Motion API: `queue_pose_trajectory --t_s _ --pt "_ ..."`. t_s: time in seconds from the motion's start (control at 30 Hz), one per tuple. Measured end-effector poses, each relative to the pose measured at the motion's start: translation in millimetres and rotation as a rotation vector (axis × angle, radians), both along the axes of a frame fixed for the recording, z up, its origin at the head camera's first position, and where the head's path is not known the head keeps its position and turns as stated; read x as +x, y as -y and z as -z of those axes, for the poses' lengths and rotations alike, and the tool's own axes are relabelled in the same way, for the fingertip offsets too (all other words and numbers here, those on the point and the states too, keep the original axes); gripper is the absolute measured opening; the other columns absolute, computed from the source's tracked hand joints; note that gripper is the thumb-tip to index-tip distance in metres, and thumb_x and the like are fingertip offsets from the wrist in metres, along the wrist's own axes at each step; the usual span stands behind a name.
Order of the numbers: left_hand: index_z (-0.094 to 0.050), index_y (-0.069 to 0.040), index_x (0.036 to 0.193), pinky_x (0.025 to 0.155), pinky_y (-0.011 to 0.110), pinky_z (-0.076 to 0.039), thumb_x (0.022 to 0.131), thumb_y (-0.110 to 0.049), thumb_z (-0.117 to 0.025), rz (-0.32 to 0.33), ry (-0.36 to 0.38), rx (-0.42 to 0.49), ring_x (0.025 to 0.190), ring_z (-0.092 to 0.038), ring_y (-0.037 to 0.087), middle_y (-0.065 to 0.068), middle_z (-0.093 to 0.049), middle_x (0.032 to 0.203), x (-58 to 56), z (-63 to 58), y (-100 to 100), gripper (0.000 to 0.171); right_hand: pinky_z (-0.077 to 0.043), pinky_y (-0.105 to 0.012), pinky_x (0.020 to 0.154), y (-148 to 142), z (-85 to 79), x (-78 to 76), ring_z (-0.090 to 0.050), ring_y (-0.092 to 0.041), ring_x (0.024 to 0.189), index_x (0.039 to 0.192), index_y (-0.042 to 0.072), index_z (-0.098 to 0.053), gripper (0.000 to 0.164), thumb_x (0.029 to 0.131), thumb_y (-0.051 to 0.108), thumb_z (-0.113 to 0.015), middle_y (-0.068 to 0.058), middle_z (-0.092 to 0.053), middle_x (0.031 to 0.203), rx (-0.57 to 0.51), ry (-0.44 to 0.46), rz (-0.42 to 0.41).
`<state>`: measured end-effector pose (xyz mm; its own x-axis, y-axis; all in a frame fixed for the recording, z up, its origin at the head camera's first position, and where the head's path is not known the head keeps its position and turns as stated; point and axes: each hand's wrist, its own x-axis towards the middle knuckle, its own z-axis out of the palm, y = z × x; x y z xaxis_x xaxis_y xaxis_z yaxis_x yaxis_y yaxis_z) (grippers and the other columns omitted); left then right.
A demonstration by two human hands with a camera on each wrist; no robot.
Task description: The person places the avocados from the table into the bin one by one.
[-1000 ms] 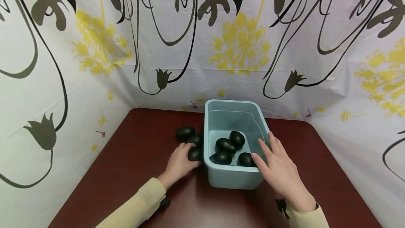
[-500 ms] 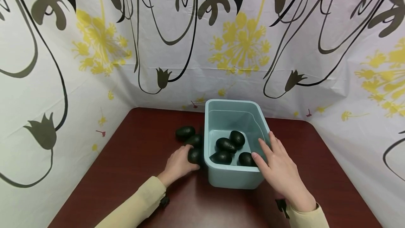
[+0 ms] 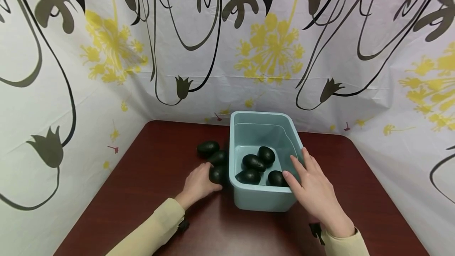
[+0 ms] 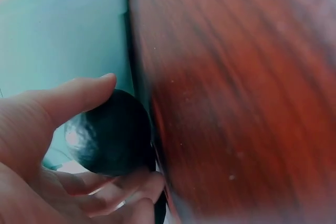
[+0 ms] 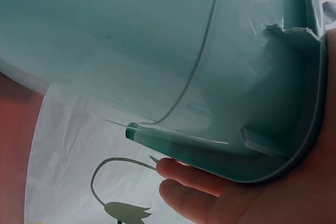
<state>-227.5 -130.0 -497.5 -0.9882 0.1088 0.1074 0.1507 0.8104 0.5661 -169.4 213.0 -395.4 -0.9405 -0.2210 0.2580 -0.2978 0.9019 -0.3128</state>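
In the head view, my left hand (image 3: 199,183) holds a dark green avocado (image 3: 217,174) beside the left wall of a light blue plastic bin (image 3: 261,200). The left wrist view shows the thumb on one side of this avocado (image 4: 113,135) and the fingers curled under its other side. Two more avocados lie just behind, one (image 3: 217,158) right by the held one and another (image 3: 207,149) farther back. Several avocados (image 3: 253,162) rest inside the bin. My right hand (image 3: 316,191) lies over the bin's right rim with fingers extended; its fingertips (image 5: 173,167) show at the rim in the right wrist view.
The bin stands on a dark reddish-brown table (image 3: 170,153), near its middle. A white cloth with printed flowers (image 3: 199,62) hangs behind and at both sides of the table. Black wrist-worn pieces (image 3: 315,230) show below each cuff.
My left hand has drawn slightly left and toward me, with the avocado shifting a little alongside it. The right hand and the bin hold their place.
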Motion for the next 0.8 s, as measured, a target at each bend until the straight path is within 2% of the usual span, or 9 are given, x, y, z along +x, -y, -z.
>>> queue_pose_trajectory --t_s 0.3,0.47,0.6,0.8 --pt "-0.057 -0.01 0.131 0.083 0.045 -0.054 0.074 -0.034 -0.089 -0.022 -0.081 0.151 0.102 -0.061 0.024 0.006 -0.058 0.12 3.8 -13.5 8.3 0.069 -0.036 -0.071 0.099 0.8 0.6 -0.2 -0.023 -0.047 0.145 0.152 0.004 -0.043 0.073 0.103 0.058 -0.042 -0.021 -0.013 0.165 0.0 -0.014 0.005" --pt "-0.057 -0.015 0.132 0.087 0.046 -0.053 0.075 -0.03 -0.089 -0.024 -0.137 0.253 0.103 -0.059 0.022 0.002 -0.055 0.117 4.4 -20.4 14.9 0.067 -0.035 -0.071 0.099 0.6 0.3 0.2 -0.024 -0.047 0.145 0.152 0.004 -0.043 0.073 0.103 0.058 -0.042 -0.021 -0.013 0.165 -0.002 -0.019 0.008" --pt "-0.057 -0.019 0.134 0.084 0.042 -0.053 0.076 -0.031 -0.089 -0.019 -0.173 0.331 0.099 -0.058 0.017 -0.003 -0.053 0.114 5.4 -22.8 19.5 0.068 -0.035 -0.071 0.1 0.6 -0.3 0.3 -0.024 -0.048 0.145 0.153 0.004 -0.042 0.073 0.103 0.058 -0.042 -0.021 -0.013 0.165 -0.003 -0.017 0.009" --pt "-0.056 -0.024 0.136 0.077 0.037 -0.051 0.078 -0.035 -0.087 0.028 -0.204 0.432 0.091 -0.055 0.016 -0.007 -0.053 0.112 7.5 -26.0 23.6 0.066 -0.036 -0.071 0.099 1.0 -0.7 0.6 -0.023 -0.046 0.146 0.154 0.005 -0.04 0.074 0.103 0.059 -0.041 -0.02 -0.012 0.165 -0.005 -0.009 0.012"
